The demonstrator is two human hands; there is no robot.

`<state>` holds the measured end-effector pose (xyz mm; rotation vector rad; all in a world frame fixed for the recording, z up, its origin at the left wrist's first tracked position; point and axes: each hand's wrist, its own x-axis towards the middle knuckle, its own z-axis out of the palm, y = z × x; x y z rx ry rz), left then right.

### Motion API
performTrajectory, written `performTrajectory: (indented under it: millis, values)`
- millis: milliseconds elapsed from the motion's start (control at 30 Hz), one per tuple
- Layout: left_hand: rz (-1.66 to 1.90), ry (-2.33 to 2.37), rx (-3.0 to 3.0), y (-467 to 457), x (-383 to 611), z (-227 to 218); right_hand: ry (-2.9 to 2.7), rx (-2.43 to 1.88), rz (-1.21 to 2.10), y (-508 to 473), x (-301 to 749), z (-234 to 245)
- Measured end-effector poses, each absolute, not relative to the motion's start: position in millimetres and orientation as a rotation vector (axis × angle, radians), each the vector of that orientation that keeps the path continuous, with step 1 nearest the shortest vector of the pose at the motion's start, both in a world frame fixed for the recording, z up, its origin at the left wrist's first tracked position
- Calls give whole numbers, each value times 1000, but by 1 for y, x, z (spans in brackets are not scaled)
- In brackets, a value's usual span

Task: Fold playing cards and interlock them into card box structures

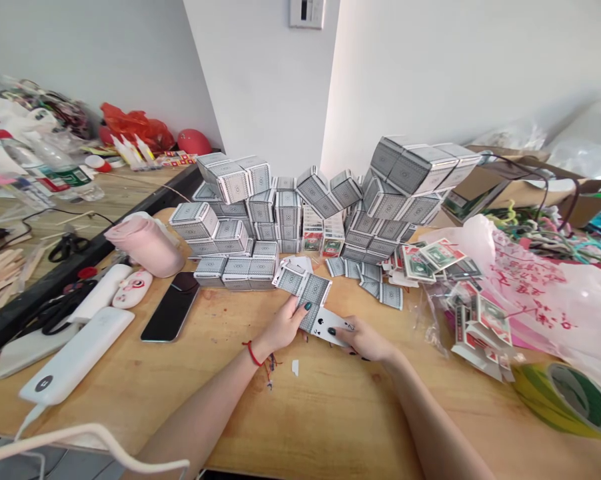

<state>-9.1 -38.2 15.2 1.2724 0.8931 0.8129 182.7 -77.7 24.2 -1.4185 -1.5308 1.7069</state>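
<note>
My left hand (284, 325) pinches a grey-backed playing card (314, 291) between thumb and fingers; another card lies against its upper left. In my right hand (364, 340) is a face-up two of spades (325, 325), gripped at its right end with the thumb on top. The two cards meet or overlap between my hands; exactly how they join I cannot tell. Just beyond are loose white cards (296, 262), partly covered. Grey card blocks (250, 268) are stacked behind on the left, and more card blocks (413, 167) rise on the right.
Folded cards (380, 287) and opened card boxes (483, 327) lie to the right, beside a pink-printed plastic bag (535, 280) and yellow-green tape (565, 397). A phone (171, 308), white power bank (75, 357) and pink roll (145, 243) sit at left.
</note>
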Motion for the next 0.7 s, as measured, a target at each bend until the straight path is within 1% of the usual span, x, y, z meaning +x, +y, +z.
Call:
performTrajectory:
  millis: [300,400,533,700]
  values:
    - [837,920,1282,-42,-6,16,-1518,-1377,1673,-77,177,16]
    - [792,879,1272,-46,-3,19,-1542,-1324,1700,-78,174,18]
    - [757,854,1208,-49,2,20,-1577,-1270,1722,-78,172,20]
    - [720,798,1048,-44,-3,13,-1446,-1272,1730,-73,176,12]
